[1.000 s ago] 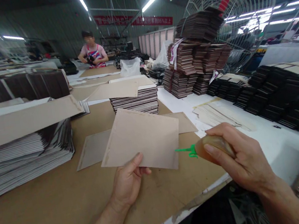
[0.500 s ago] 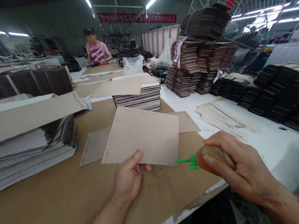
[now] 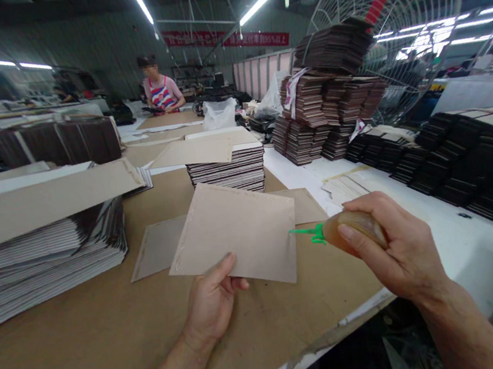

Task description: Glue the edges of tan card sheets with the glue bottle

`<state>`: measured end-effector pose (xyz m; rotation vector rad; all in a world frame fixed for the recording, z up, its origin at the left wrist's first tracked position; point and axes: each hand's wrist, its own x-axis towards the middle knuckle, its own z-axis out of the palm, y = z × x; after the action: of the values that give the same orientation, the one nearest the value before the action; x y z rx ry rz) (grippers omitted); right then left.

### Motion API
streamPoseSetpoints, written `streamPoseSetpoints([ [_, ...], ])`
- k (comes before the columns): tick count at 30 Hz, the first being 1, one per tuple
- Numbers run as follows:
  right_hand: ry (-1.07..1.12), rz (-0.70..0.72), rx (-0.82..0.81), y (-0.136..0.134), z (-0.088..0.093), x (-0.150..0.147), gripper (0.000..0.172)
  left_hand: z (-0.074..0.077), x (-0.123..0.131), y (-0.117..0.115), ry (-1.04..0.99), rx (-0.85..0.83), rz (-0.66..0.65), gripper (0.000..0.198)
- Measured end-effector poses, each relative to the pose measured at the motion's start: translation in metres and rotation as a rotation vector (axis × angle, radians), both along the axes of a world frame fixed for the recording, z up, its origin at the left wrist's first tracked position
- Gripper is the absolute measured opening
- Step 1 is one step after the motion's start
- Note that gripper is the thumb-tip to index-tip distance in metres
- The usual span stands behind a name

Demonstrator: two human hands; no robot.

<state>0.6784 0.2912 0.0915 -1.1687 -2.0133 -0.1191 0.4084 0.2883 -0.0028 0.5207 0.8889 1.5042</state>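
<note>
My left hand (image 3: 215,298) grips a beige cardboard sheet (image 3: 237,229) by its near edge, thumb on top and fingers underneath. The sheet is tilted above the table, and small glossy beads run along its far and left edges. In my right hand (image 3: 396,242) is a glue bottle (image 3: 352,230), amber and squeezable, lying sideways. Its thin green nozzle (image 3: 305,232) points left, with the tip at the sheet's right edge. Beneath the held sheet, another cardboard sheet (image 3: 156,248) shows on the left, and a further cardboard piece (image 3: 305,203) shows on the right.
A tall stack of boards (image 3: 43,260) stands at left, a smaller stack (image 3: 228,169) ahead. Tied brown bundles (image 3: 308,103) and black stacks (image 3: 458,163) line the right, near a large caged fan (image 3: 400,29). A person (image 3: 161,89) works at the far end.
My right hand has moved the glue bottle upward, away from me, so the nozzle went from the sheet's near right corner up along its right edge. My left hand holds the sheet nearly still.
</note>
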Motion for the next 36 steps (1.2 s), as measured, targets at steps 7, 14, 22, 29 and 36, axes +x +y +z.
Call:
streamPoseSetpoints([
  [7,-0.048,0.105,-0.227,-0.013,-0.007,-0.001,0.019,-0.001,-0.001,0.001,-0.006,-0.006,0.004,0.020],
  [14,-0.020,0.103,-0.219,-0.021,-0.013,-0.001,0.018,-0.001,-0.002,-0.001,-0.007,0.002,0.027,0.022],
  [22,-0.015,0.126,-0.259,-0.026,-0.018,-0.002,0.018,0.001,-0.001,0.000,0.000,-0.016,0.033,0.020],
  [29,0.037,0.016,-0.081,-0.005,-0.009,0.005,0.020,-0.002,-0.001,-0.001,0.002,-0.020,-0.002,0.020],
  [36,0.075,-0.015,-0.020,0.003,-0.003,0.008,0.018,-0.001,-0.001,-0.003,-0.003,-0.029,0.000,0.022],
])
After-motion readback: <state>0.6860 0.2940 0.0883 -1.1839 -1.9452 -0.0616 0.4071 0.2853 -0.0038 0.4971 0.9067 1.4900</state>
